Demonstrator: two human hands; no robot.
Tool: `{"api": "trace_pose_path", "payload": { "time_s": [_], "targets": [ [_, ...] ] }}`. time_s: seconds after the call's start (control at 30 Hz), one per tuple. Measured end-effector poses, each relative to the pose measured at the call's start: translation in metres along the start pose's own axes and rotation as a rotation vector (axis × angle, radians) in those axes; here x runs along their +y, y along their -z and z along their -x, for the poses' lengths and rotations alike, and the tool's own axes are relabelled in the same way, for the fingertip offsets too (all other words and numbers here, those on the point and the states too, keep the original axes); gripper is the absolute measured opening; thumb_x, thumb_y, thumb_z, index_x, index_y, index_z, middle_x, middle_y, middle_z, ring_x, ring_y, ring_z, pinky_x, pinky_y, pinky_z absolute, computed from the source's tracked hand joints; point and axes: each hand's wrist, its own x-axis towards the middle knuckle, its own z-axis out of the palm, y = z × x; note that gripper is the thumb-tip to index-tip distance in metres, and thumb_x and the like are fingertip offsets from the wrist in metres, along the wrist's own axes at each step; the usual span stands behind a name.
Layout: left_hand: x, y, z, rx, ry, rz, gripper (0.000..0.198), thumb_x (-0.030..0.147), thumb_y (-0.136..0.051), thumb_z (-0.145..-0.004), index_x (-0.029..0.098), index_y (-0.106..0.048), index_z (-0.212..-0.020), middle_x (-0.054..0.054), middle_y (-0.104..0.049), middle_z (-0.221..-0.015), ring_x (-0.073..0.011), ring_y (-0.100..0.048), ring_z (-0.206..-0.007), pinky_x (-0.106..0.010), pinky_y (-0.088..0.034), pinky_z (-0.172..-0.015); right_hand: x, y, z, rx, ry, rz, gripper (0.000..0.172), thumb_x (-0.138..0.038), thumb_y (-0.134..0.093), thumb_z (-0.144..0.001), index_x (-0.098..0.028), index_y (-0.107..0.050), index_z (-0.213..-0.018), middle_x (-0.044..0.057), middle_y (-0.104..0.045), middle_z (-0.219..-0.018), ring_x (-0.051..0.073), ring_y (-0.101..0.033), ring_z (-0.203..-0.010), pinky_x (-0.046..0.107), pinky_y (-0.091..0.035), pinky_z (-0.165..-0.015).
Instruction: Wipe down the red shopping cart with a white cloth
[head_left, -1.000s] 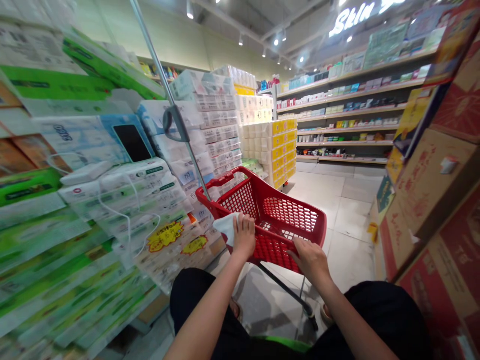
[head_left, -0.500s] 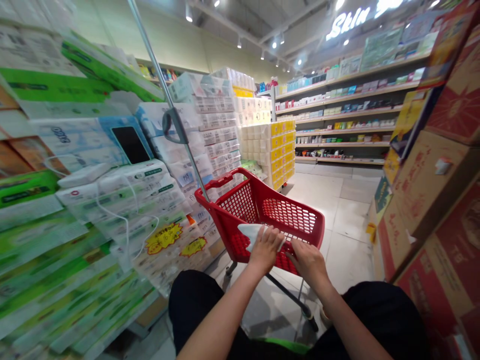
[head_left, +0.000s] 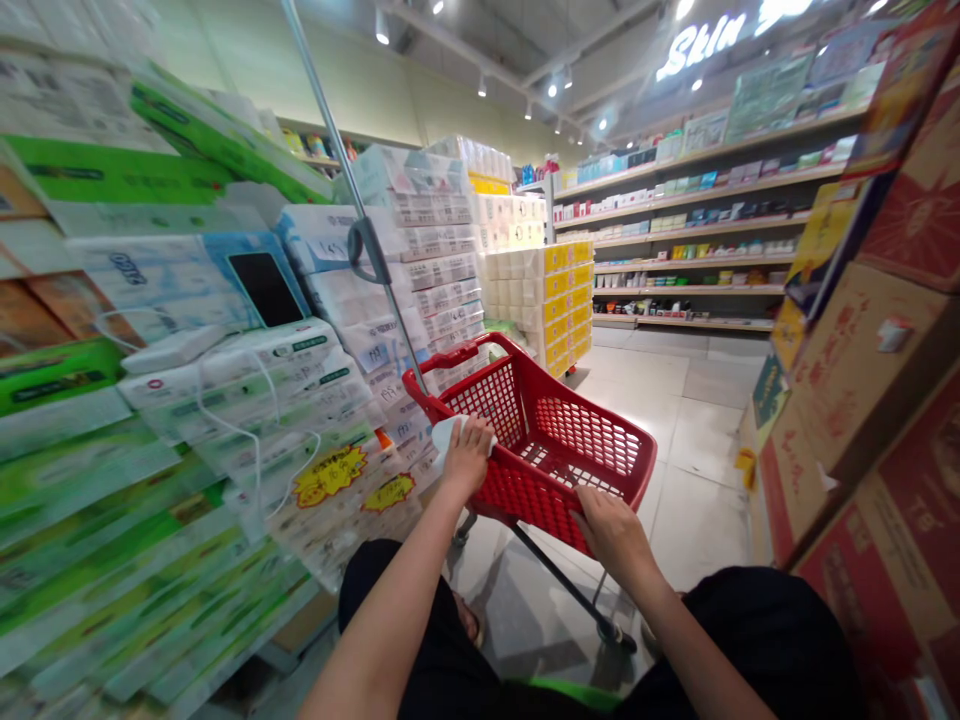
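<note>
A red plastic shopping cart [head_left: 570,415] with perforated basket walls stands in front of my knees. My left hand [head_left: 468,458] presses a white cloth [head_left: 442,432] against the near side rim, close to the handle end. Part of the cloth sticks out to the left of its fingers. Further right along that same rim, my right hand [head_left: 611,525] grips the edge, with its fingers over the top. From the handle end rises a metal pole [head_left: 322,110] with a grey hook-shaped piece [head_left: 367,250] on it.
Stacked tissue packs [head_left: 300,390] fill the left side, with a phone [head_left: 264,288] and white cables on them. Cardboard boxes [head_left: 862,370] are piled on the right. Shelves of small products [head_left: 690,230] stand across the tiled floor [head_left: 686,430].
My left hand has slid the cloth leftward along the rim toward the handle end, away from my right hand. The cart has shifted slightly to the right in view.
</note>
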Motion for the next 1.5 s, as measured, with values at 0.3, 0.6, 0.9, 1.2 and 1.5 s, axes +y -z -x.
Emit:
{"api": "trace_pose_path", "payload": {
  "time_s": [0.3, 0.6, 0.9, 1.2, 1.5],
  "targets": [
    [0.0, -0.011, -0.012, -0.032, 0.06, 0.039, 0.048, 0.009, -0.045, -0.081, 0.013, -0.045, -0.129, -0.014, -0.039, -0.148, -0.0278, -0.013, -0.148, -0.058, -0.01, -0.12, 0.035, 0.027, 0.009, -0.052, 0.1, 0.029, 0.02, -0.024, -0.067, -0.079, -0.023, -0.055, -0.095, 0.004, -0.065, -0.096, 0.024, -0.056, -0.104, 0.041, -0.034, -0.101],
    [0.078, -0.016, -0.001, 0.02, 0.082, 0.175, 0.056, 0.007, -0.05, -0.074, 0.013, -0.043, -0.129, -0.017, -0.03, -0.152, -0.0322, -0.006, -0.148, -0.064, -0.011, -0.118, 0.039, 0.012, 0.014, 0.016, 0.05, 0.108, 0.017, -0.021, -0.063, -0.082, -0.023, -0.053, -0.096, 0.003, -0.065, -0.096, 0.022, -0.055, -0.101, 0.041, -0.029, -0.105],
    [0.089, -0.016, -0.008, -0.02, -0.02, 0.215, 0.055, 0.008, -0.05, -0.075, 0.013, -0.043, -0.129, -0.016, -0.025, -0.155, -0.0304, -0.005, -0.149, -0.063, -0.012, -0.119, 0.033, 0.015, 0.018, 0.032, -0.009, 0.145, 0.015, -0.018, -0.061, -0.081, -0.023, -0.053, -0.093, 0.005, -0.064, -0.093, 0.025, -0.054, -0.098, 0.044, -0.03, -0.102],
    [0.095, -0.007, -0.007, -0.039, -0.03, 0.235, 0.052, 0.008, -0.048, -0.078, 0.014, -0.044, -0.129, -0.016, -0.038, -0.146, -0.0287, -0.013, -0.148, -0.059, -0.017, -0.119, -0.002, 0.01, 0.017, 0.059, -0.031, 0.131, 0.022, -0.018, -0.061, -0.078, -0.022, -0.054, -0.098, 0.008, -0.063, -0.093, 0.027, -0.053, -0.096, 0.045, -0.03, -0.103],
    [0.136, 0.02, 0.033, -0.019, -0.163, 0.386, 0.05, 0.007, -0.047, -0.081, 0.019, -0.044, -0.13, -0.009, -0.04, -0.146, -0.0235, -0.008, -0.149, -0.052, -0.017, -0.122, -0.008, 0.006, 0.016, -0.014, 0.099, 0.056, 0.034, -0.031, -0.062, -0.081, -0.017, -0.055, -0.112, 0.011, -0.064, -0.102, 0.026, -0.056, -0.095, 0.04, -0.037, -0.091]
  ]
}}
